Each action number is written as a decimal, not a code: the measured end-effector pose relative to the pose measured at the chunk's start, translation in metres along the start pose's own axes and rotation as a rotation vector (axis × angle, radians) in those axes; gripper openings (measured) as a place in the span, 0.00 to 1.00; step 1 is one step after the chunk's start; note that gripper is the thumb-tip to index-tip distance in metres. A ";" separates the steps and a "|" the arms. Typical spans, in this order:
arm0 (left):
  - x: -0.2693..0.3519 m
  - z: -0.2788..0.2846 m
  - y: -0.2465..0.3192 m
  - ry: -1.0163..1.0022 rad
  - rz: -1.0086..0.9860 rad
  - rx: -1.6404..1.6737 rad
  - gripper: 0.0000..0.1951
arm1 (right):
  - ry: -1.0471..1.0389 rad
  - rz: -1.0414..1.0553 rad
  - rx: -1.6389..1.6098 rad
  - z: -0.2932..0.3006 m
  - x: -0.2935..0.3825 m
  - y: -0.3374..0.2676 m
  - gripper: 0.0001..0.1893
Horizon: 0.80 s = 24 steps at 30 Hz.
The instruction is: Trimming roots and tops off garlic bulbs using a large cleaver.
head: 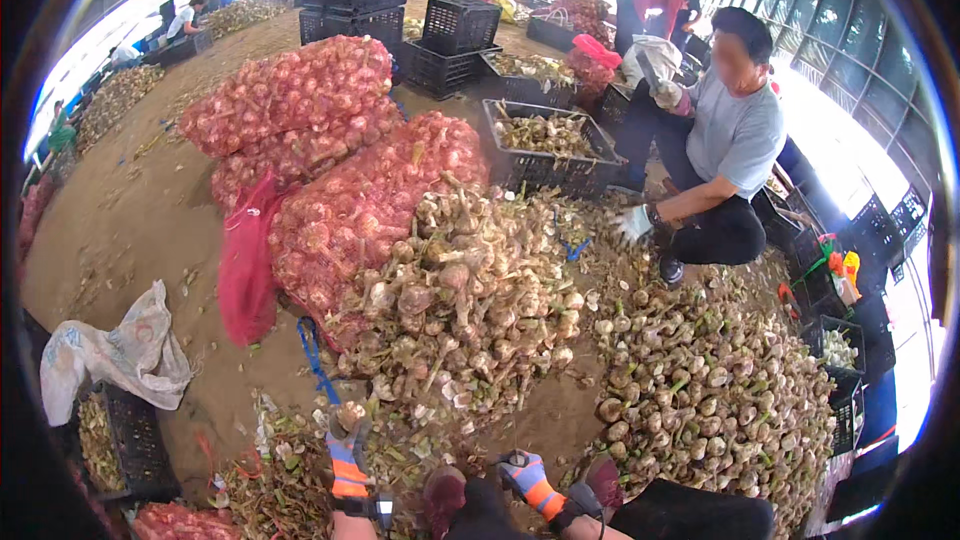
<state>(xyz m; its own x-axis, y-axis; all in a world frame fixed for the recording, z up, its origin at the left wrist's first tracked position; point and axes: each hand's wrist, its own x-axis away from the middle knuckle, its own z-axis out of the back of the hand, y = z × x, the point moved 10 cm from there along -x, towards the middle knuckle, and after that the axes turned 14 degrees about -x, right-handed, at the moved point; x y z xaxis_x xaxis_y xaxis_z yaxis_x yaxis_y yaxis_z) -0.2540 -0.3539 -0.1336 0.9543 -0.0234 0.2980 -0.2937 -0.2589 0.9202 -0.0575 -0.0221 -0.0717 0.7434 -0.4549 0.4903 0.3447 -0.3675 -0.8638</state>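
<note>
My left hand (347, 461), in a blue, orange and grey work glove, holds a garlic bulb (350, 415) at its fingertips. My right hand (528, 477) wears a matching glove and is curled low in front of my shoes. Something small and dark shows at its fingertips, too unclear to name. Ahead of both hands rises a heap of garlic bulbs with stalks (465, 300). To the right spreads a wide pile of garlic bulbs with short-cut stems (705, 397). Loose leaves and stalk trimmings (289, 465) cover the ground by my left hand.
Red mesh sacks of garlic (352, 232) lie behind the heap. A person (731, 120) in grey crouches at the right, one gloved hand low near the trimmings. Black plastic crates (555, 165) stand beyond. A white woven sack (120, 352) drapes by a crate (139, 439) at the left.
</note>
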 end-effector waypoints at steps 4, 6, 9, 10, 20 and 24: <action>0.056 -0.083 0.056 -0.005 -0.191 -0.136 0.28 | -0.065 0.139 0.255 -0.003 -0.004 -0.031 0.07; 0.053 -0.113 0.035 -0.202 0.015 0.030 0.34 | -0.090 0.264 0.476 -0.014 -0.003 -0.049 0.08; 0.037 -0.121 0.006 -0.143 0.087 -0.004 0.22 | -0.390 0.393 0.771 -0.081 0.014 -0.091 0.14; 0.045 -0.153 -0.022 -0.191 0.481 0.442 0.17 | -0.407 0.483 0.986 -0.082 0.015 -0.109 0.13; 0.067 -0.155 -0.002 -0.343 -0.017 -0.393 0.24 | -0.619 0.278 1.337 -0.126 0.020 -0.104 0.18; 0.081 -0.161 0.011 -0.375 -0.101 -0.523 0.15 | -0.631 0.218 1.390 -0.120 0.017 -0.096 0.18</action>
<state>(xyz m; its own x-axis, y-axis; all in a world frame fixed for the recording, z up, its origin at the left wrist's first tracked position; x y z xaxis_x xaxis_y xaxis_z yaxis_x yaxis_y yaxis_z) -0.1890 -0.2033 -0.0583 0.9055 -0.3835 0.1815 -0.0992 0.2247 0.9694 -0.1465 -0.0920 0.0335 0.8387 0.1396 0.5263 0.1789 0.8423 -0.5085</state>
